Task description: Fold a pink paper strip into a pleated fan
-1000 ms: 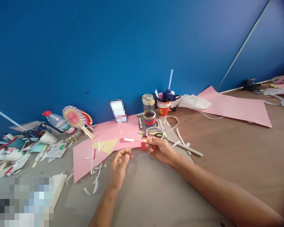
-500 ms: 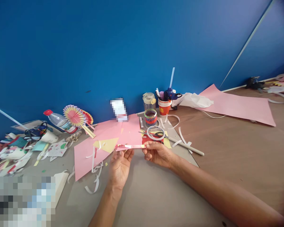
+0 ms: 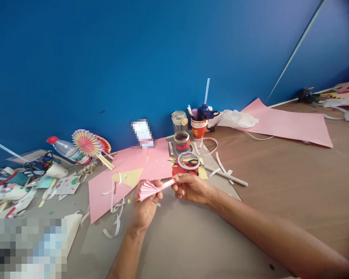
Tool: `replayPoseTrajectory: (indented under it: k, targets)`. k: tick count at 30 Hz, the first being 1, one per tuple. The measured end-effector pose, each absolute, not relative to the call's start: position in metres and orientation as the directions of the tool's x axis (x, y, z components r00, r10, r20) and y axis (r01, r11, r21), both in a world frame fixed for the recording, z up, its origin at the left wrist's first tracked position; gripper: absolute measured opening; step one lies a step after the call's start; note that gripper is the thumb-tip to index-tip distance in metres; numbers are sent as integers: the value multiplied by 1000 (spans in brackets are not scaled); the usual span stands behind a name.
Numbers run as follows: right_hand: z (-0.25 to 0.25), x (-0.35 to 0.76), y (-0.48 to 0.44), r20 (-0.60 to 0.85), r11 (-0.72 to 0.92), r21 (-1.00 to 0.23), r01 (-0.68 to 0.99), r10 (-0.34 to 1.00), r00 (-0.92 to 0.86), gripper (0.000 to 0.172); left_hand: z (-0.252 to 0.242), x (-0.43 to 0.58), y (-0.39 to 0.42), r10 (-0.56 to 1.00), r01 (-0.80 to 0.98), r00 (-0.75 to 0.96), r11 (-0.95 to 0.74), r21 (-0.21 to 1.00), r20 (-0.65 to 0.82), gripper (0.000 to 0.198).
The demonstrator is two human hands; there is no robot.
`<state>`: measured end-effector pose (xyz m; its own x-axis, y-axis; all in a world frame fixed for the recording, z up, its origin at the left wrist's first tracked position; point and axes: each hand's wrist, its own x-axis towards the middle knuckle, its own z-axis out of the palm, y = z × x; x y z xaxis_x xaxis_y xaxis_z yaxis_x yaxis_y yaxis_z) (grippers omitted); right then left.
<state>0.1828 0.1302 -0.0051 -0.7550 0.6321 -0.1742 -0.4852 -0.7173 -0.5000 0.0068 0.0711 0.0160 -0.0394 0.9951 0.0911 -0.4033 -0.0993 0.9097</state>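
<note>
A pleated pink paper piece (image 3: pixel 149 190) is held between my two hands above the grey mat. Its left end fans out, while its right part stays narrow, with a pale band near the middle. My left hand (image 3: pixel 146 207) has its fingers closed on the fanned end from below. The narrow right end is pinched by my right hand (image 3: pixel 192 188). Behind my hands lie a pink sheet (image 3: pixel 159 157) and a yellow piece of paper (image 3: pixel 129 178). Scissors (image 3: pixel 193 162) lie beyond my right hand, partly under a white ring (image 3: pixel 178 159).
A glue gun (image 3: pixel 206 112) rests in red paper cups (image 3: pixel 199 129) beside a clear jar (image 3: pixel 179 121). Two finished paper fans (image 3: pixel 86 142) and a bottle (image 3: pixel 68 150) stand back left. A pale rod (image 3: pixel 229 176) lies right. Paper scraps cover the left.
The pleated paper's left end has spread into a small fan and tilted downward. My left hand has moved slightly down and left with it. The camera view has shifted slightly.
</note>
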Motion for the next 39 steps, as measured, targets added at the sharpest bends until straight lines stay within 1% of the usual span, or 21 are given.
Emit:
replayPoseTrajectory:
  k: [4, 8, 11, 13, 16, 18, 20, 24, 27, 33, 35, 39]
  targets:
    - [-5, 184, 131, -140, -746, -457, -484, 598, -789, 15, 17, 5, 70, 996, -343, 30, -69, 937, 84, 20]
    - [-5, 188, 135, -83, -747, -409, -525, 603, -793, 30, 18, 5, 70, 997, -308, -6, -76, 948, 78, 20]
    - [-4, 189, 134, -98, -729, -411, -547, 632, -769, 33, 19, 4, 71, 991, -320, -5, -126, 939, 131, 16]
    - [-3, 186, 130, -125, -730, -438, -524, 627, -769, 33, 20, 2, 72, 984, -325, 19, -159, 932, 175, 14]
    - [-1, 179, 120, -110, -689, -559, -462, 614, -782, 32, 19, 1, 71, 971, -284, 57, -206, 936, 231, 13]
    - [1, 173, 114, -88, -635, -614, -469, 645, -759, 28, 18, 1, 69, 955, -250, 104, -246, 936, 279, 10]
    - [3, 169, 109, -91, -601, -630, -492, 687, -721, 25, 17, 1, 67, 935, -221, 165, -275, 936, 313, 9]
    - [7, 166, 106, -132, -559, -665, -495, 740, -659, 27, 15, 4, 64, 916, -138, 258, -280, 950, 307, 8]
    - [11, 166, 106, -133, -527, -676, -514, 774, -618, 28, 15, 7, 62, 927, -89, 220, -292, 952, 304, 8]
    - [13, 166, 105, -84, -443, -721, -533, 819, -568, 30, 15, 11, 60, 937, 34, 110, -338, 940, 333, 5]
    - [11, 165, 104, -91, -428, -740, -519, 828, -553, 30, 15, 10, 60, 931, 96, 112, -358, 929, 347, 7]
    - [11, 165, 104, -97, -401, -777, -486, 839, -536, 29, 15, 6, 61, 907, 203, 176, -414, 887, 383, 14]
